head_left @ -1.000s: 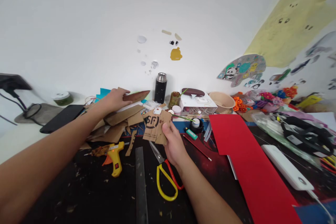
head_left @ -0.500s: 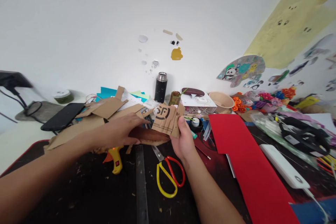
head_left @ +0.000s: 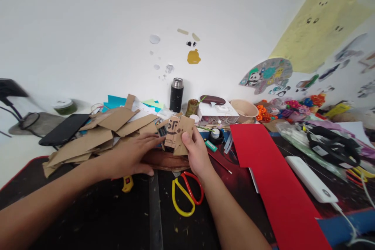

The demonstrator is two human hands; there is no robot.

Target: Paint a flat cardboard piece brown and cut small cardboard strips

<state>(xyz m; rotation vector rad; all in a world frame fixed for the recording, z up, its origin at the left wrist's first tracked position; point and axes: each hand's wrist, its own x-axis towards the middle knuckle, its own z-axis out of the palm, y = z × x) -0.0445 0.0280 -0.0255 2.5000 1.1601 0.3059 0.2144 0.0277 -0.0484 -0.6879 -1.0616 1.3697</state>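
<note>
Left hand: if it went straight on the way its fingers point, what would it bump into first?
The left hand would probably meet the brown cardboard piece with black printed letters, held in the right hand, though depth is unclear.

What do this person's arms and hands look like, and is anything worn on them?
The left hand and right hand are bare, without gloves. Both forearms show no sleeves, watch or bracelet. Some fingers are hidden, so rings can't be ruled out.

Blk ltrs "SF" (head_left: 172, 126) on brown cardboard pc. (head_left: 170, 134); sm. print (head_left: 170, 142) below, approx. 1 line, too tiny to read.
</note>
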